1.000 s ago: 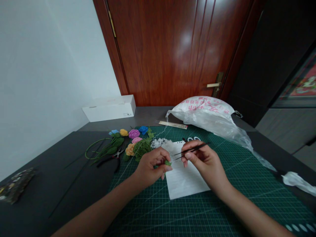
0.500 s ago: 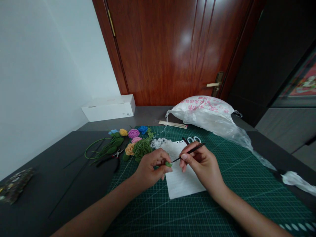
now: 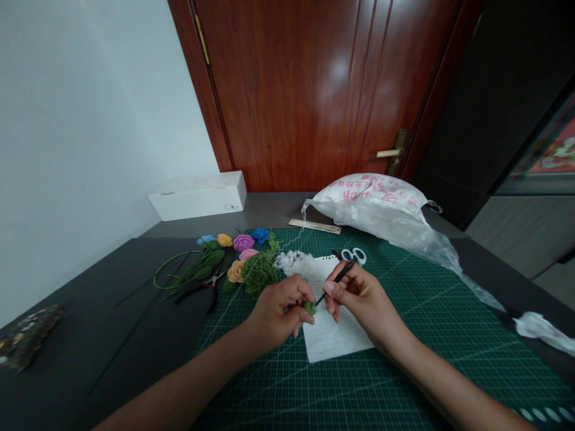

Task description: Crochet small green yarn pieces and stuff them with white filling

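My left hand (image 3: 283, 309) pinches a small green crocheted piece (image 3: 309, 307) between thumb and fingertips, above the white paper sheet (image 3: 335, 335). In a pen-like grip my right hand (image 3: 357, 294) holds a crochet hook (image 3: 342, 273) with a black handle. The hook's thin tip points down and left, at the green piece; whether it passes through a stitch is too small to tell. Just behind my left hand lies a tangle of green yarn (image 3: 260, 275), next to a tuft of white stuffing (image 3: 291, 262).
Crocheted flowers, among them a purple flower (image 3: 243, 242), lie behind the yarn. Pliers (image 3: 211, 284) and green leaves sit left. Scissors (image 3: 354, 256), a ruler (image 3: 314, 226) and a white plastic bag (image 3: 372, 200) lie behind. A cutting mat (image 3: 431, 341) covers the table; a white box (image 3: 197, 197) stands back left.
Both hands have shifted slightly down with the green piece. The crochet hook has tilted more steeply, and its tip has moved a little down and right.
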